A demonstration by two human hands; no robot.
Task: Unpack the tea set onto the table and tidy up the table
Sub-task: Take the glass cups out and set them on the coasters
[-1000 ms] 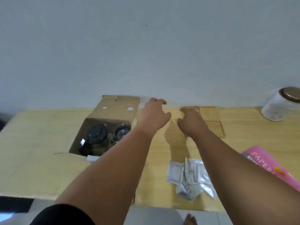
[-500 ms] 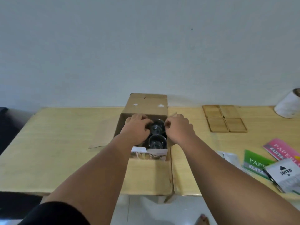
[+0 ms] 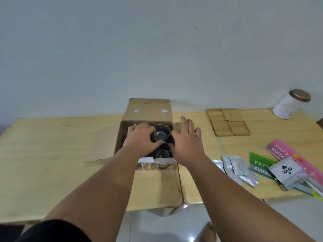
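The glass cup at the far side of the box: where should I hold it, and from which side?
Grip the glass cup by its rim and upper wall, from above. It seems to stand mouth up inside the cardboard box, whose walls block its sides. The left hand grips it so.

Left grip [image 3: 139, 140] clasps glass [image 3: 161, 132] (fingers curled); right grip [image 3: 187, 144] splayed.
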